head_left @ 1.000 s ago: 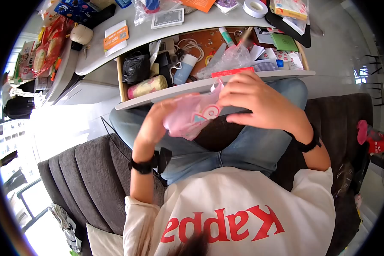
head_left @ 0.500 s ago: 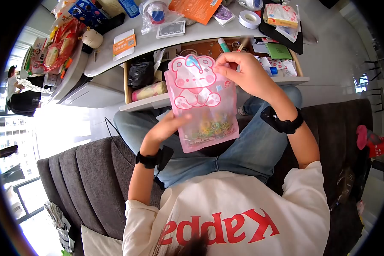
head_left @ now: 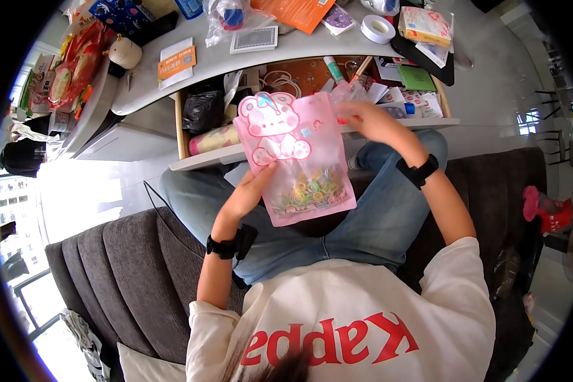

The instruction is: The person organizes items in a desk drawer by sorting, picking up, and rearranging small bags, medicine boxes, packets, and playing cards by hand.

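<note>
Clearly, the left hand (head_left: 245, 194) held a translucent pink plastic pouch printed with a white cartoon animal (head_left: 321, 143) by its left side, the thumb laid over the front face and the other fingers mostly hidden behind. The pouch hung upright, slightly tilted, above the lap of the pale blue denim jeans (head_left: 395, 197), its upper part in front of the open wooden drawer with a white front panel (head_left: 213, 158). Through the lower half of its film showed a loose heap of small rings, mainly yellow and green (head_left: 318, 186). The right hand (head_left: 382, 124) was blurred just beside the pouch's upper right edge, its fingers bent towards that edge; whether they pinched anything or were free, I could not tell. Within the drawer, a crumpled black plastic bag (head_left: 202, 109) lay at the left, next to a yellow-and-pink patterned cylinder (head_left: 213, 140), while a flat green rectangular item (head_left: 417, 77) lay at the right. Behind the drawer, the pale grey curved desk (head_left: 337, 46) bore a grey-patterned card pack with a white border (head_left: 254, 40) and, farther right, a white roll of tape (head_left: 377, 40).
</note>
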